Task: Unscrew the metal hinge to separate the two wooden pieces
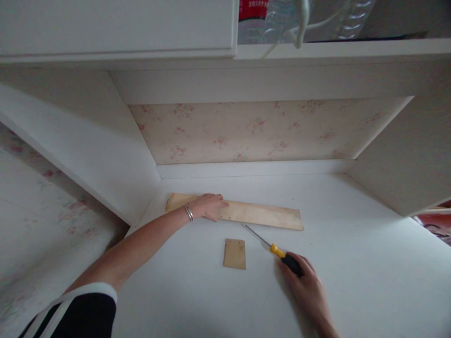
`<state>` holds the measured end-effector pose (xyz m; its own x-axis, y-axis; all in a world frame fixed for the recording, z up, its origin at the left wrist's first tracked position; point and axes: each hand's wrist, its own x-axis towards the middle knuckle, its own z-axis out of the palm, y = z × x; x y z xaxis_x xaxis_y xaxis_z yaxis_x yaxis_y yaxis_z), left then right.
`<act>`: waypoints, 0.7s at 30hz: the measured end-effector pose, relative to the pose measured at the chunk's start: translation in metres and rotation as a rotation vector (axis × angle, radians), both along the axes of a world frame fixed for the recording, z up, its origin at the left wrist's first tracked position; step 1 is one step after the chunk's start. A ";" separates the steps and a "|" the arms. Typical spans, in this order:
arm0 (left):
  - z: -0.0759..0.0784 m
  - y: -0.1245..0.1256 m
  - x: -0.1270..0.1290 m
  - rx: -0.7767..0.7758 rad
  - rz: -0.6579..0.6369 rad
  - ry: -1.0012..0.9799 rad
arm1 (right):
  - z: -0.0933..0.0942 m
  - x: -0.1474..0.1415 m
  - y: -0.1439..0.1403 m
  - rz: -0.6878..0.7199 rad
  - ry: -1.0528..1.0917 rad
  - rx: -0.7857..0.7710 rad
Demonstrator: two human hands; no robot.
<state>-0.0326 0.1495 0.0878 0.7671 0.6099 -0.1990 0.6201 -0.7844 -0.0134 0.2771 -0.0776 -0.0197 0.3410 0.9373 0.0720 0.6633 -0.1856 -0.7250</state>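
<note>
My left hand [210,206] reaches across a long, thin wooden board [264,213] and grips it near the middle. Small dark holes show along the board's near edge, just right of that hand. In my right hand [310,286] is a screwdriver [278,250] with a black and yellow handle, held by its black end. Its metal shaft points up and left, the tip close to the board's near edge; contact cannot be made out. Between my hands lies a small wooden piece [234,254] with two holes near its top edge.
The white surface [183,291] is bounded by white side panels [398,155] and a floral-papered wall [246,131]. Overhead is a cabinet door [116,28]; right of it, an open shelf holds plastic bottles [282,21] and a white cable [302,23].
</note>
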 end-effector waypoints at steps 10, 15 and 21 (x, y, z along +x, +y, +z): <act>0.007 0.106 -0.039 0.042 0.183 0.011 | 0.002 -0.006 0.006 -0.015 -0.087 -0.044; -0.011 0.139 -0.060 -0.038 0.281 0.055 | 0.005 -0.009 0.008 -0.045 -0.107 -0.064; -0.014 0.146 -0.068 -0.126 0.352 0.023 | 0.011 -0.011 0.009 -0.050 -0.125 -0.080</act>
<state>-0.1009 0.2957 0.0737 0.5089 0.8055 -0.3038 0.8530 -0.5192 0.0523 0.2657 -0.0689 -0.0087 0.3808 0.9236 0.0429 0.7358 -0.2746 -0.6191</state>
